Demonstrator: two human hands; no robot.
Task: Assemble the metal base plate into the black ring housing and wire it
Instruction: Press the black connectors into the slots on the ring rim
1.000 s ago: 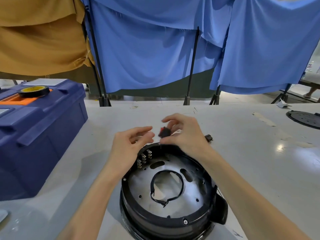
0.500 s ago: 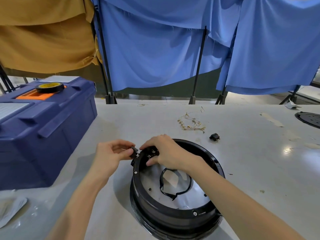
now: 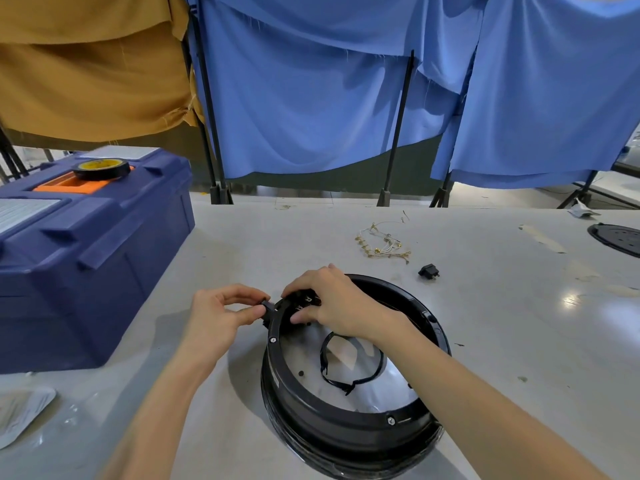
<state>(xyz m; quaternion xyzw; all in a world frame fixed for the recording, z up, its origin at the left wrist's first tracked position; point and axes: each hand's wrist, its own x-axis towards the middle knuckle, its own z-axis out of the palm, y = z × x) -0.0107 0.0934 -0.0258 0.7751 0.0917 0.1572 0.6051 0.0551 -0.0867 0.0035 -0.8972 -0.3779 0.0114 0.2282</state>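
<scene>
The round black plastic ring housing (image 3: 329,431) was stood on the pale grey table (image 3: 519,341), right in front of the person, with its open side up so that the inside could be reached. The shiny round metal base plate (image 3: 304,355) was already laid low down inside it, and a thin bendy black wire loop (image 3: 322,362) was lying on the plate around the middle hole. A small black piece (image 3: 266,304) on the outside of the ring wall was pinched tight between the thumb and first finger of the left hand (image 3: 221,317). The fingers of the right hand (image 3: 336,303) were curled over the rim and round a little black part with shiny metal tabs (image 3: 306,300) just inside the wall. Whether these were two parts or one could not be told. It seemed that the part was being pushed into the wall from both sides, so that it would not slip. The ring looked hard and smooth, with small screws set in its rim. The plate looked thin and bright like a mirror. A bunch of thin pale wires with gold ends (image 3: 381,242) and a small black plug piece (image 3: 428,271) were lying farther back, likely kept for the wiring. A big dark blue plastic toolbox (image 3: 86,254) was standing at the left.
</scene>
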